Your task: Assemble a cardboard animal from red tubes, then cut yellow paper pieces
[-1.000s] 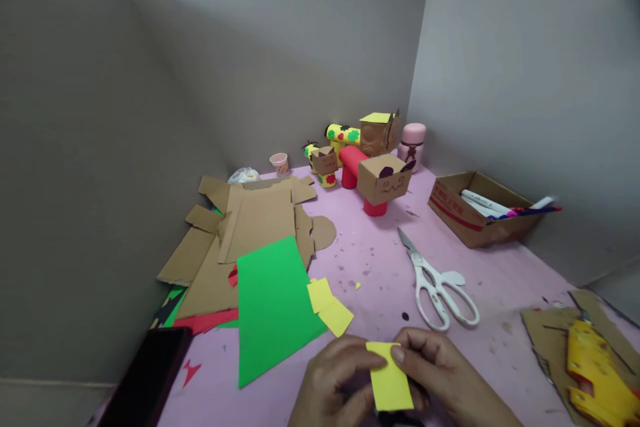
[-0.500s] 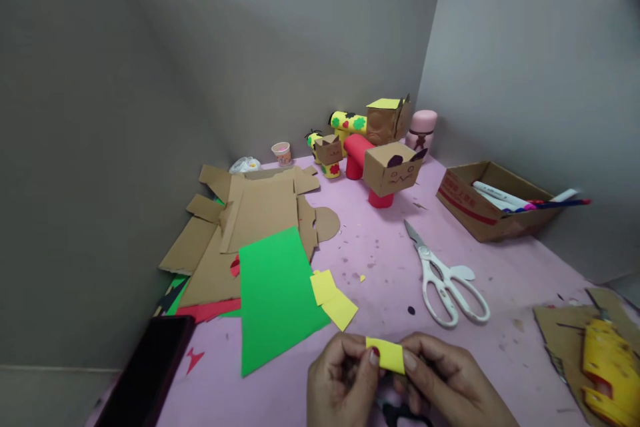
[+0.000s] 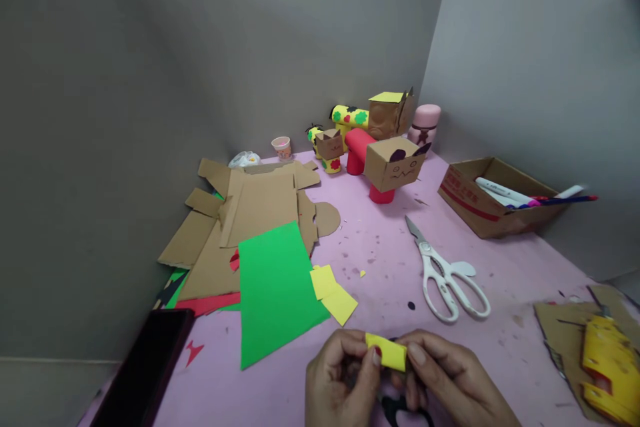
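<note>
A small folded piece of yellow paper (image 3: 393,353) is pinched between both hands near the front of the table. My left hand (image 3: 336,373) grips its left end with thumb and fingers, the thumb lying across the front. My right hand (image 3: 445,373) has thumb and fingers closed at the right end. Dark scissor handles (image 3: 403,410) show beneath the hands; whether a finger touches them is hidden. Two yellow paper squares (image 3: 340,303) lie just beyond my left hand, beside a green sheet (image 3: 280,293). White-handled scissors (image 3: 445,273) rest to the right, blades pointing away.
Cardboard pieces (image 3: 260,207) are stacked at the left, with a phone (image 3: 145,367) in front. A red cardboard-headed cat figure (image 3: 393,167) stands at the back. A box of markers (image 3: 475,207) and a yellow glue gun (image 3: 610,363) occupy the right side.
The folded yellow paper tilts slightly more, its right end lower, and the fingers have shifted a little around it. The view has tipped down slightly.
</note>
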A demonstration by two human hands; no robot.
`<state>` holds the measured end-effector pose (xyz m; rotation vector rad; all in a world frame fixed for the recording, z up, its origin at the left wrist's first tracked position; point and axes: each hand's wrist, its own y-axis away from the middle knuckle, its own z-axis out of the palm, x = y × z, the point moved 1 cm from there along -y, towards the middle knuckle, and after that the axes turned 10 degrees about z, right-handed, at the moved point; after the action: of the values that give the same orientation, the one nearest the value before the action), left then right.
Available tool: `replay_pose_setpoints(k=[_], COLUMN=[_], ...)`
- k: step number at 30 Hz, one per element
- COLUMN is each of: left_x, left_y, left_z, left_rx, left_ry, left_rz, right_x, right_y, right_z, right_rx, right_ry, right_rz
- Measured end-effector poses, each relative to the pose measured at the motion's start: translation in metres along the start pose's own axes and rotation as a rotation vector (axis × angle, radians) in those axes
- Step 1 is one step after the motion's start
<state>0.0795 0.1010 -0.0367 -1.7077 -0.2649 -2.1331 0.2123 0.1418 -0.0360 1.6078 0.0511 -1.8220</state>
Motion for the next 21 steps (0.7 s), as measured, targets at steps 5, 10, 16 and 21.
replay_pose_setpoints(k=[5,10,16,21], left_x=[0.001,0.002,-0.002,-0.008], left_y=[0.002,-0.001,-0.001,0.002], left_z=[0.003,0.005,-0.001,-0.006], left_rx=[0.017,0.049,-0.135,-0.157], left_ry=[-0.003,0.117,-0.07,-0.241], left_rz=[-0.043,-0.188,-0.197,-0.08], right_x=[-0.001,0.0,-0.001,0.004], right_y=[0.001,0.001,0.0,-0.003], right_z=[0.002,0.0,0.002,0.002], right_rx=[0.08,0.123,0.162,0.12], right_ry=[0.033,0.145,0.245,0.245], right_rz=[0.023,-0.061,-0.114,-0.089])
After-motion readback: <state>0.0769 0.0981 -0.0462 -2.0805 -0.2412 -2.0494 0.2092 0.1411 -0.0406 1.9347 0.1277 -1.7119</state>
